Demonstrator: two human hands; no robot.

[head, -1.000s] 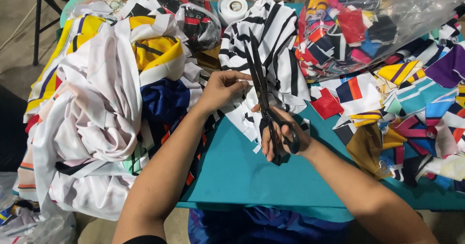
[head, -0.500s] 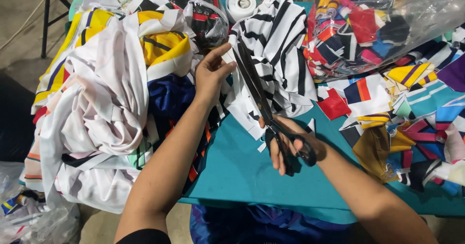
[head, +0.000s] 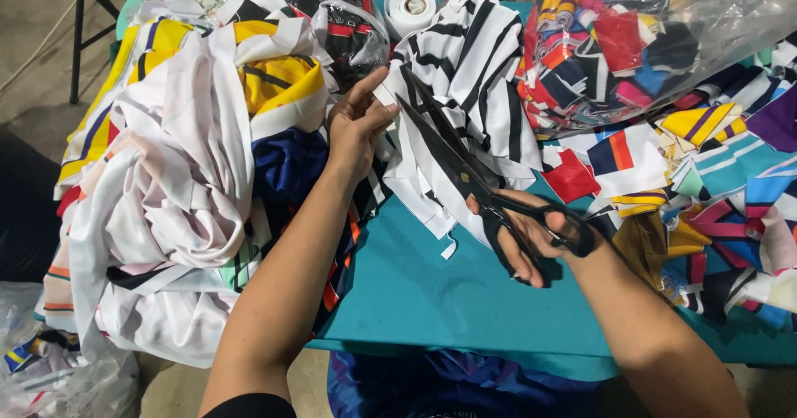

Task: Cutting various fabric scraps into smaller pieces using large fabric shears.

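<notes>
We are holding the black scissors (head: 465, 169) in our right hand (head: 531, 239), with the fingers pushed through the 2 handle loops and closed firmly around them. The blades are standing a little open and are pointing up and to the left, over the striped cloth (head: 473, 78). This black and white cloth is lying near the middle of the teal table (head: 415, 285), between the big heap at the left and the bag at the right. Our left hand (head: 357, 123) is pinching the left edge of the striped cloth between the thumb and the fingers, just beside the blade tips, so this hand is grasping the cloth.

At the left, a pile of clothes (head: 183, 161) in white, yellow and dark blue is hanging over the table edge. Behind the striped cloth, a white tape roll (head: 411, 7) is resting on the table. At the upper right, a clear plastic bag (head: 639, 44) is holding many coloured cloth pieces. More loose scraps (head: 714, 177) are lying at the right side, near our right forearm. Some small white strips (head: 448, 248) are lying on the table just below the cloth.
</notes>
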